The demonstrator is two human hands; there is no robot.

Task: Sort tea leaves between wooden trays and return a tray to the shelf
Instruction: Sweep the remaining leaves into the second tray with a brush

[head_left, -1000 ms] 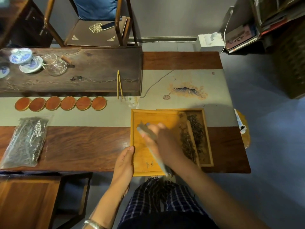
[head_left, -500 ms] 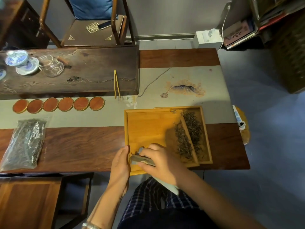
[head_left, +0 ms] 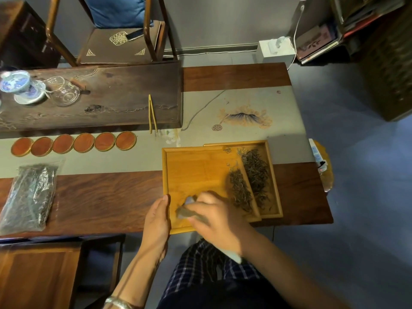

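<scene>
Left hand (head_left: 157,216): we see it flat vs the near-left edge of the front tray (head_left: 196,175), fingers straight, pressing the rim, gripping nothing.
Right hand (head_left: 217,216): fingers curled round a blurred grey brush (head_left: 186,211); its tip sits over the tray's near-left corner.
Front tray: near table edge, overlapping the back tray (head_left: 273,175) on its right side.
Tea leaves (head_left: 239,189): one strip along the front tray's right wall; a 2nd pile (head_left: 256,175) in the back tray, just beside.
Table (head_left: 107,197): dark wood w/ grey runner (head_left: 278,130).
Elsewhere: bag of tea (head_left: 30,192) far left, six round coasters (head_left: 73,143) in a row, tongs (head_left: 152,117) on the dark board (head_left: 124,90).
</scene>
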